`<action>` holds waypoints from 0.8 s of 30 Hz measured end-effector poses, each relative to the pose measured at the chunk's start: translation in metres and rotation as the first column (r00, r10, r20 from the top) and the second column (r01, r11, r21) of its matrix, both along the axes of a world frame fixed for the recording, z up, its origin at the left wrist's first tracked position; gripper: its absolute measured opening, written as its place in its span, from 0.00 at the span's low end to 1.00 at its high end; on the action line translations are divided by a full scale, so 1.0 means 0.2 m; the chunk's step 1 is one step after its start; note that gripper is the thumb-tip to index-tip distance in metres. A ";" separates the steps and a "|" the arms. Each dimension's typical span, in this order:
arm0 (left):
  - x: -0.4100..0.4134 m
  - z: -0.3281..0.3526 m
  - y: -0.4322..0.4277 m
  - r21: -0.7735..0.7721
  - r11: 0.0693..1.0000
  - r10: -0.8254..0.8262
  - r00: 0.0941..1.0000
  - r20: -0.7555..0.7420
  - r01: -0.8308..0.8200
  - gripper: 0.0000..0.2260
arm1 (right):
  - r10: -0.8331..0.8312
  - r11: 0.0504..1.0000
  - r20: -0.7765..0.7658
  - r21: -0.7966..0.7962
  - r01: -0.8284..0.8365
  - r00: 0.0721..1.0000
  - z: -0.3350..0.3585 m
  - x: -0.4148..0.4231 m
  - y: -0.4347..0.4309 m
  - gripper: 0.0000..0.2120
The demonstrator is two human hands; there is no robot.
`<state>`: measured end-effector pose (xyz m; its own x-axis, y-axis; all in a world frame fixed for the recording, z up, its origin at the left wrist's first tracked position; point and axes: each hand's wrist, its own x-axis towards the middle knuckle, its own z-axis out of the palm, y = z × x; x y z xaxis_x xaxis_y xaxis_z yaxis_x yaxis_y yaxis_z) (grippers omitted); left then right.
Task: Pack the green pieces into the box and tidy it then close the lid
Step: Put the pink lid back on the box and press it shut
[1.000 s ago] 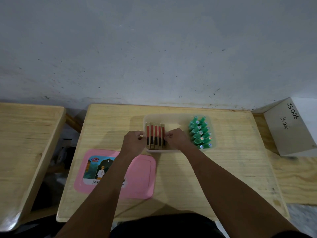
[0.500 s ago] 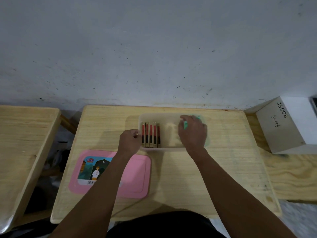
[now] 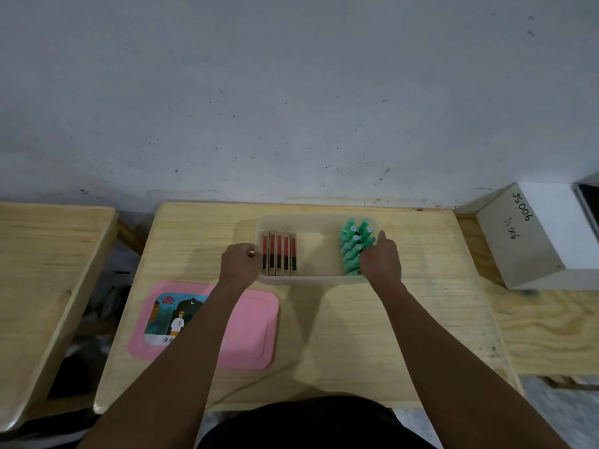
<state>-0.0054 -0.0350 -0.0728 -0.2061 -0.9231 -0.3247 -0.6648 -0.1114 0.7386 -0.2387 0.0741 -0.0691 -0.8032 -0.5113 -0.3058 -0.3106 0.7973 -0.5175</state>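
Observation:
A clear plastic box (image 3: 311,279) stands at the back middle of the wooden table. Several green pieces (image 3: 353,246) are bunched at its right end. A row of red-and-black sticks (image 3: 279,252) stands at its left end. My left hand (image 3: 239,262) is curled against the box's left wall, fingertips pinching its rim. My right hand (image 3: 381,257) rests at the box's right end, fingers against the right side of the green pieces. The pink lid (image 3: 246,328) lies flat on the table at the front left, partly under my left forearm.
A white box (image 3: 531,241) marked JS006 sits on the neighbouring surface to the right. Another wooden table (image 3: 42,270) stands to the left across a gap. The grey wall rises just behind the table.
My right hand left the sticks, covered the green pieces, and now sits at their right side, leaving them visible. The left hand stayed on the box's left wall.

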 end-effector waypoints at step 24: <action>0.82 -0.24 0.13 0.028 0.952 0.248 0.820 0.516 -0.305 0.29 | 0.465 0.841 0.338 0.122 -0.528 0.819 -0.18 0.92 0.04 0.29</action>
<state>0.1581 -0.0090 -0.1201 0.2698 -0.8713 -0.4099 -0.8687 -0.4039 0.2868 -0.0538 0.0826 -0.1053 -0.3182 -0.7179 -0.6192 -0.5572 0.6700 -0.4905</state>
